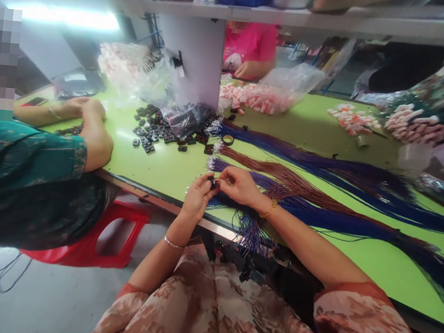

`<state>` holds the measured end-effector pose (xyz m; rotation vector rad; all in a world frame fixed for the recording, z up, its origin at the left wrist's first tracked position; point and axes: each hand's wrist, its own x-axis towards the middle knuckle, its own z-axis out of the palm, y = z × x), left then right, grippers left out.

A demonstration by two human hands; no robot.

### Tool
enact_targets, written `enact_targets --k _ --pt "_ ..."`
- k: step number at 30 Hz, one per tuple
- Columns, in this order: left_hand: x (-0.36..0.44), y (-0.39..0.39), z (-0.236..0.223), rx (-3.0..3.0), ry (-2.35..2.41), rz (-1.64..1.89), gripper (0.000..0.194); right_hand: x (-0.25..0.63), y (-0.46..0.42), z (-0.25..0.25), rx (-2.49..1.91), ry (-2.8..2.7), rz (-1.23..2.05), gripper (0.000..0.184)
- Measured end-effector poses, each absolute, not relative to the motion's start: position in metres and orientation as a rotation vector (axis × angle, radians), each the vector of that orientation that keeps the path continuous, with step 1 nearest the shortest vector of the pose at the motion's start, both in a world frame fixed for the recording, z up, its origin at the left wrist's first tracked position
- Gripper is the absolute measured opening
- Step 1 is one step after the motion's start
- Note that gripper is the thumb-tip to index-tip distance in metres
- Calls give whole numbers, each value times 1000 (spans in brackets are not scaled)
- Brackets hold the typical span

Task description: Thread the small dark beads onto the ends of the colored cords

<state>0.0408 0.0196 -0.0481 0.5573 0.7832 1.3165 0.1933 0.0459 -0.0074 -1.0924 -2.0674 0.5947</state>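
Observation:
My left hand (197, 195) is closed around a small black connector housing (213, 182) above the table's near edge. Close against it, my right hand (239, 186) pinches at the housing's right side, seemingly on a thin wire whose end is hidden by the fingers. Beyond my hands lie bundles of brown wires (253, 165) and purple wires (248, 177) with silvery terminals at their left ends. Blue wires (319, 218) run off to the right. Finished-looking wires with black connectors (248, 260) hang over the edge at my lap.
Loose black connectors (150, 131) are piled beside a plastic bag (189, 119). A tape roll (227, 140) lies near the wire ends. A co-worker's arm (95, 133) rests at left, above a red stool (121, 235). Another person in pink (252, 49) works opposite. A shelf (174, 9) spans overhead.

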Motion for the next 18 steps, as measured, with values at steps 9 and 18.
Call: enact_targets --k 9,18 --pt "40 19 -48 587 788 1272 27 195 43 -16 -1053 -2164 388 4" --pt "40 19 -49 604 811 1243 29 197 42 -21 -939 -2416 37 7"
